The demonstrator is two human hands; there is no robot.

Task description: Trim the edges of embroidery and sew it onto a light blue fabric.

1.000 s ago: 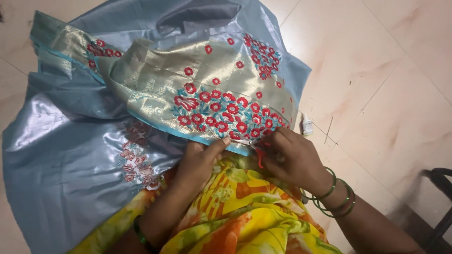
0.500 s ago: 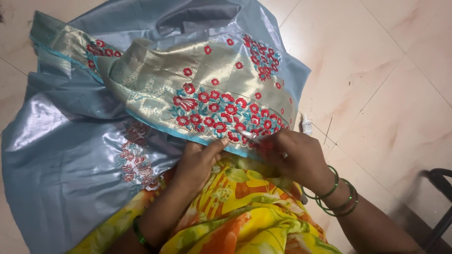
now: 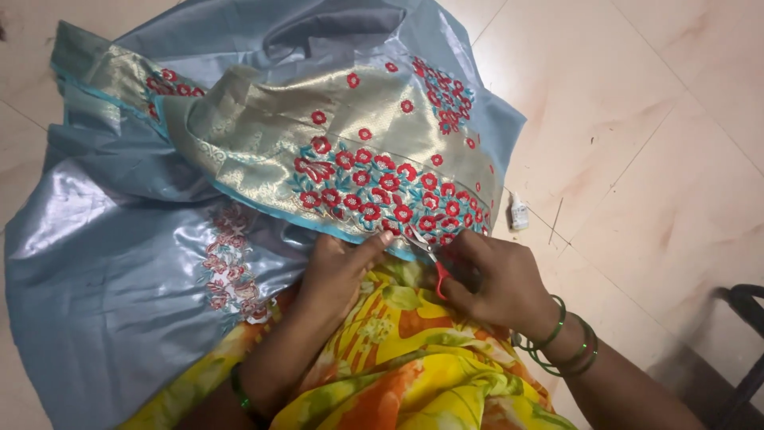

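While you look down through the head camera, your left hand [image 3: 338, 267] lies flat-fingered on the near edge of the blue-grey garment [image 3: 119, 271], its fingertips pressing the teal-piped hem just left of your right hand. It grips nothing; the fingers are together and stretched toward the embroidered gold panel [image 3: 350, 151], which rises directly beyond both hands. Your right hand [image 3: 497, 279] is closed around small red-handled scissors [image 3: 438, 275]; the red loop shows between thumb and fingers, and the pale blades poke out toward the hem, next to the left fingertips. Whether the blades are parted or closed is too small to tell.

That hem runs slantwise from far left of your left hand down to a spot just beyond your right knuckles, with red flower stitching [image 3: 382, 187] crowded right up against it. Beneath both wrists spreads a yellow and orange printed cloth [image 3: 414, 358], touching the hem. Green bangles [image 3: 569, 346] sit on your right wrist, a dark green band on your left.

Beyond your right hand, past the garment's right edge, a small white bottle [image 3: 519, 212] lies on the pale tiled floor [image 3: 660, 143], near the fabric but apart from it. Bare tile extends to the right of that hand. A dark frame [image 3: 744, 342] stands at the far right, well apart from your forearm. To the left of your left hand, fabric covers the floor almost to the picture's border.
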